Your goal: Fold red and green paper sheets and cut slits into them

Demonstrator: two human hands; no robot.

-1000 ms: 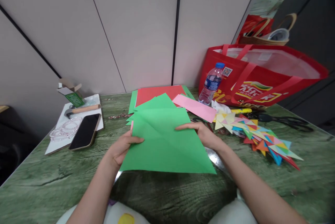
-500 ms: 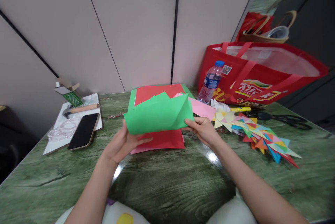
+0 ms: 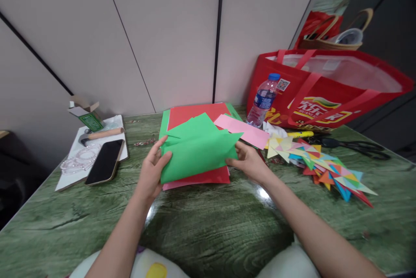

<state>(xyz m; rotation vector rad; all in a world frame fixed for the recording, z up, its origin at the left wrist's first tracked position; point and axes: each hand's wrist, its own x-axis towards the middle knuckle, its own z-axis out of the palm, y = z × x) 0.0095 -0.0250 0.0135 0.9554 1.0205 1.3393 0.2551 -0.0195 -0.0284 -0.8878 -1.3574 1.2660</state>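
A folded sheet of green paper [image 3: 198, 156] is held up between my two hands, over a stack of coloured paper. My left hand [image 3: 152, 165] grips its left end, thumb in front and fingers behind. At the right end, my right hand [image 3: 248, 161] pinches the sheet near a pointed flap. Below the green sheet a red sheet [image 3: 208, 177] shows, with a pink edge under it. Behind it lies another red sheet [image 3: 198, 115] on a larger green one. A pink paper strip [image 3: 243, 130] rests to the right of the stack.
Folded paper pieces [image 3: 325, 165], scissors [image 3: 354, 145] and a yellow pen [image 3: 300, 134] lie right. A water bottle [image 3: 262, 102] stands before a red bag [image 3: 325, 87]. Left are a phone [image 3: 105, 161], a hammer [image 3: 102, 135], coiled clear tubing [image 3: 79, 158] and a small box [image 3: 86, 115].
The green sheet's left end has come lower and nearer me. My left thumb has moved from beneath the sheet onto its front. More of the pink strip shows.
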